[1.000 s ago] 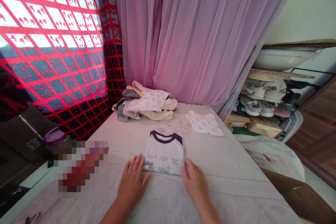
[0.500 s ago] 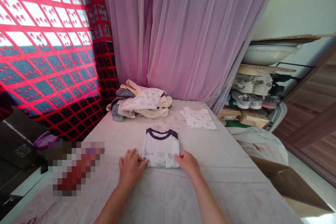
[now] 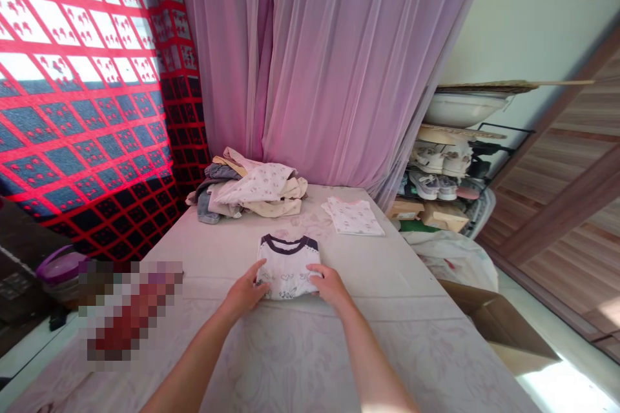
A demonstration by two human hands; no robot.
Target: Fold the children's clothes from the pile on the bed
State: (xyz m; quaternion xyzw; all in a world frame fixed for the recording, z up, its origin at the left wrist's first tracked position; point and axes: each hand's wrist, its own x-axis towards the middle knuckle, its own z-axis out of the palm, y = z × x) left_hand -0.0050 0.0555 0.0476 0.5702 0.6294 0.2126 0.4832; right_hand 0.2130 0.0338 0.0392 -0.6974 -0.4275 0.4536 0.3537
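A folded white T-shirt (image 3: 287, 264) with a dark neckband, dark shoulder panels and printed drawings lies in front of me on the bed, neckline facing away. My left hand (image 3: 247, 288) grips its left side, the thumb over the near corner and the fingers along the edge. On the opposite side my right hand (image 3: 330, 284) holds the right edge, its fingers reaching onto the front. Fingertips tucked under the cloth are hidden. The shirt's near edge bulges slightly between the hands.
Behind the shirt is a heap of loose clothes (image 3: 256, 190). A folded pale printed garment (image 3: 356, 216) lies at the back right. Pink curtains (image 3: 334, 64) hang beyond the bed (image 3: 300, 361). Right of it stand a shoe rack (image 3: 438, 181) and an open cardboard box (image 3: 498, 322).
Both hands have moved slightly away from me along the shirt's sides and now grasp it. My left hand has closed in on its edge. The view has shifted a little to the right.
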